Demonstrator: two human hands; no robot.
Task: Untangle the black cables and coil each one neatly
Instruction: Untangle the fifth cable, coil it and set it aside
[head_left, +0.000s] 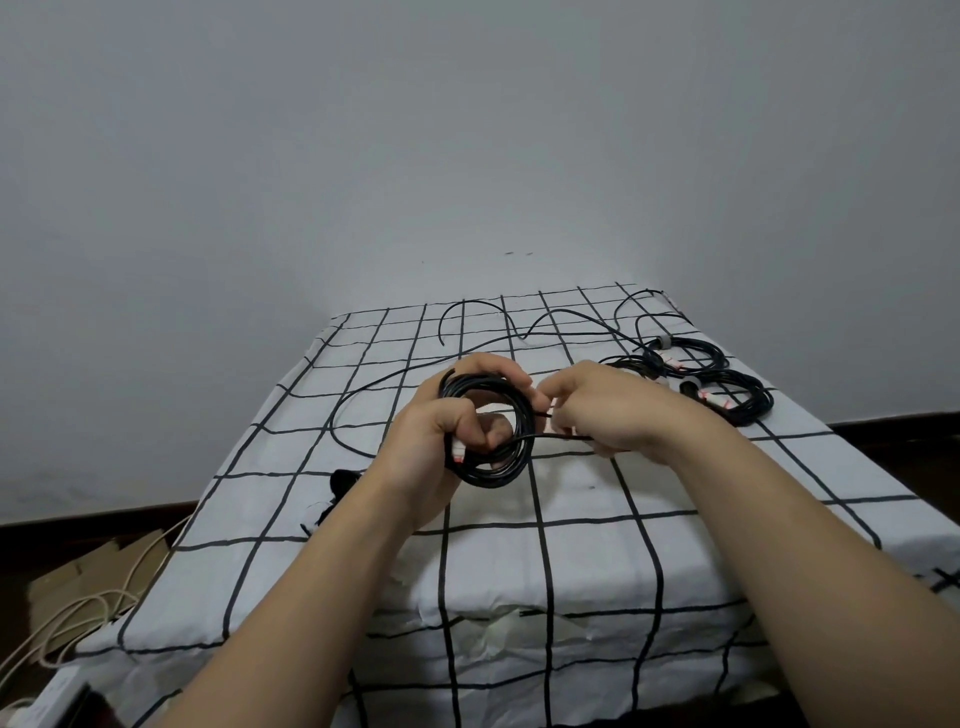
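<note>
My left hand grips a round coil of black cable held upright above the table, thumb through its middle. A white and red tag shows on the coil near my palm. My right hand pinches the free end of the same cable just right of the coil, fingers curled round it. A long loose black cable runs in a wide loop across the cloth behind my hands. Two finished black coils with white and red tags lie at the far right.
The table carries a white cloth with a black grid. A small black object lies by the left edge. Pale cords and cardboard sit on the floor at the left. A plain wall stands behind.
</note>
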